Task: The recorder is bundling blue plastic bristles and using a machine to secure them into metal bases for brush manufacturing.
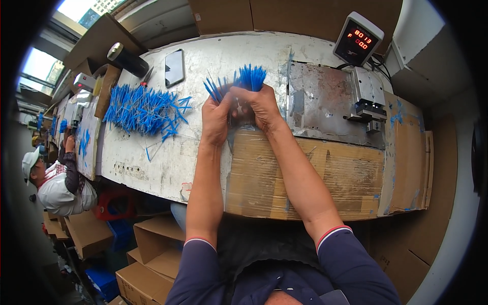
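My right hand [264, 107] is closed round a dense bundle of thin blue wire-like pieces [252, 76], which stand upright above the fingers. Close beside it, my left hand [216, 119] grips a smaller, looser bunch of thin blue wire-like pieces [213, 90] that fan out to the left. The fingertips of both hands meet or nearly meet, and motion smears them a little. Left of my hands, a large loose heap of similar blue pieces [145, 109] with fine pale ends lies on the white worktable [162, 168].
A phone [174, 68] and a black cylinder [127, 60] lie behind the heap. To the right are a metal plate [317, 104] with a clamp-like fixture [370, 109] and a red-lit display [358, 39]. Cardboard [305, 178] covers the near edge. A co-worker [61, 183] works at far left.
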Tool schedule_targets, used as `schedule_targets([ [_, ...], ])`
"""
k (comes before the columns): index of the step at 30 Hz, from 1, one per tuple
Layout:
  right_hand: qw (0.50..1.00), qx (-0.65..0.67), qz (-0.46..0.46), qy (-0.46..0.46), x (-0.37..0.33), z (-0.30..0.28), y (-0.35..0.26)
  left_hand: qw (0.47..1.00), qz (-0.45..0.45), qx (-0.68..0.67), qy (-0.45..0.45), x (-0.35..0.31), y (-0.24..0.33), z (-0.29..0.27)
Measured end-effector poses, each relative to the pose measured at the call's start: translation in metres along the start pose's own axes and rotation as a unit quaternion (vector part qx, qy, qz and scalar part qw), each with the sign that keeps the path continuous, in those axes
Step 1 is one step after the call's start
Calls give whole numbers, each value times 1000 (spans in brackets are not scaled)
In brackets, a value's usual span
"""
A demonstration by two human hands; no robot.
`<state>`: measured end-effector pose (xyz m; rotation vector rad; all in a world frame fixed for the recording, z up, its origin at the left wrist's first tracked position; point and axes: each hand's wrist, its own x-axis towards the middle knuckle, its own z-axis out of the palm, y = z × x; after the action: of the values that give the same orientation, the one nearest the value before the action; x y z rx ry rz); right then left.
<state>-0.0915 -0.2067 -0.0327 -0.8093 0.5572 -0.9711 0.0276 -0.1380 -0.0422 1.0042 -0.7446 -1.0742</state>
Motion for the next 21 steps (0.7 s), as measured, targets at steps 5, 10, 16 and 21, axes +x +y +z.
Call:
schedule_targets([
  [5,998,-47,28,4,-3,2,-1,999,-20,17,34,-2,2,3],
  [10,997,8,-35,71,5,-3,10,999,-12,-10,52,2,-1,3],
  [16,987,91,-89,101,3,5,5,989,37,-98,101,11,-12,-21],
  [21,968,149,-112,167,6,-4,-3,983,48,-128,126,11,-8,-31],
])
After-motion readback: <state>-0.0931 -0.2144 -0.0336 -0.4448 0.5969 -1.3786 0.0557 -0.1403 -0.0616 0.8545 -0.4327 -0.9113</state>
